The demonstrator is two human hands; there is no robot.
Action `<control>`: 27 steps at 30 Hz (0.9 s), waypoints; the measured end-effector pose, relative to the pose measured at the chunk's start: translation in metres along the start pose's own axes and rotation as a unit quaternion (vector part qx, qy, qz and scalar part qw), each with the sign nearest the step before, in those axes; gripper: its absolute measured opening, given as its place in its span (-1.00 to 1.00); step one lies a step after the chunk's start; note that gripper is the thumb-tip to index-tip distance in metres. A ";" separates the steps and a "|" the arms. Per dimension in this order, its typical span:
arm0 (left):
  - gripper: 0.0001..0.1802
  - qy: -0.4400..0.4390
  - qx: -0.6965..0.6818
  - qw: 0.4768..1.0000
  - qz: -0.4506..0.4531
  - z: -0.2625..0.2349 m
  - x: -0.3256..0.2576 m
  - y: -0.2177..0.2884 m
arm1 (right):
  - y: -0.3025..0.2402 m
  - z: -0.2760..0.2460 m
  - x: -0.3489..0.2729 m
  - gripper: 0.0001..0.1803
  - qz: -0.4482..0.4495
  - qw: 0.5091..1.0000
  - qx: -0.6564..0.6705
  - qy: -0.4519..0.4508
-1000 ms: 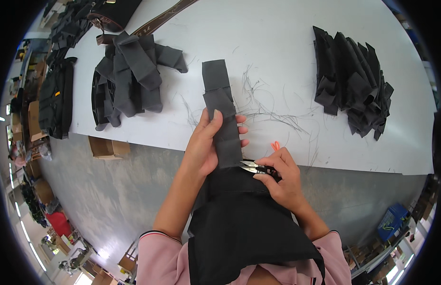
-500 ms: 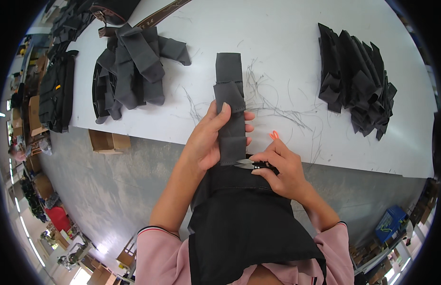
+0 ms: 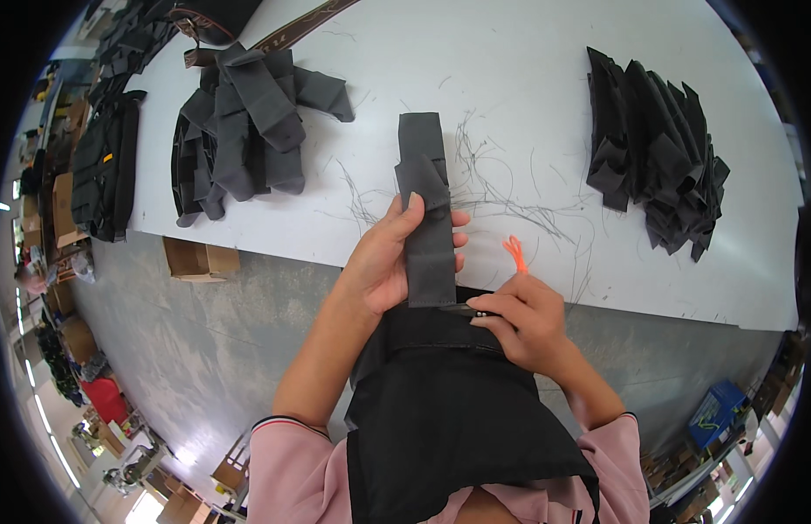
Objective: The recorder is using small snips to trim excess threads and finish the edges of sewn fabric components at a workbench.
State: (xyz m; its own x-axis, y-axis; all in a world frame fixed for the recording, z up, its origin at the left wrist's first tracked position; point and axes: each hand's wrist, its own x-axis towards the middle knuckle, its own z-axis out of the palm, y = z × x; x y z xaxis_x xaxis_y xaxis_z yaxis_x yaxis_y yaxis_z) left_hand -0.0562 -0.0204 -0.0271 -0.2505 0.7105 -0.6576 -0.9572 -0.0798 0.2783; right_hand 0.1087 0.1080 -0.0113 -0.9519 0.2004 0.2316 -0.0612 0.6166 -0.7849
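Note:
My left hand (image 3: 389, 253) is closed around a dark grey folded fabric strip (image 3: 431, 240), thumb on top and fingertips showing past its right edge. The strip points away from me over the table edge, with a folded flap midway along it. In my right hand (image 3: 529, 321) is a pair of thread snips (image 3: 462, 307), mostly covered by the fingers. Their blades lie at the strip's near end, close to its stitched edge. An orange loop (image 3: 516, 253) sticks out above that hand.
Loose thread ends (image 3: 510, 205) lie scattered on the white table (image 3: 528, 79). Fabric strips are heaped at the left (image 3: 239, 131), and another dark pile (image 3: 654, 148) sits at the right. A black bag (image 3: 108, 166) stands at the far left, above a cardboard box (image 3: 200, 260).
The snips' blades have closed together and turned more under the strip's near end. The strip has come slightly toward me, and the orange loop has swung up into fuller view.

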 end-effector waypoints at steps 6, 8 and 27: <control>-0.60 -0.032 -0.019 0.999 0.034 0.005 -0.003 0.001 | -0.003 0.002 0.004 -0.71 0.069 0.996 0.064 0.006; -0.61 -0.017 -0.002 0.999 0.044 0.009 -0.005 0.002 | -0.005 0.002 0.005 -0.71 0.073 0.994 0.074 -0.015; -0.66 0.012 0.020 0.999 0.037 0.011 -0.006 0.001 | -0.013 0.001 0.029 -0.69 -0.066 0.993 -0.069 -0.073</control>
State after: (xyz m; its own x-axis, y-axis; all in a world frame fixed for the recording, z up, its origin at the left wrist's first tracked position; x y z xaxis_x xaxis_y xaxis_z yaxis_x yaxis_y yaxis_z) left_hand -0.0544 -0.0171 -0.0153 -0.3241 0.6863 -0.6511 -0.9294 -0.1024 0.3547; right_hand 0.0818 0.1050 0.0054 -0.9725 0.0041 0.2329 -0.1562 0.7303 -0.6650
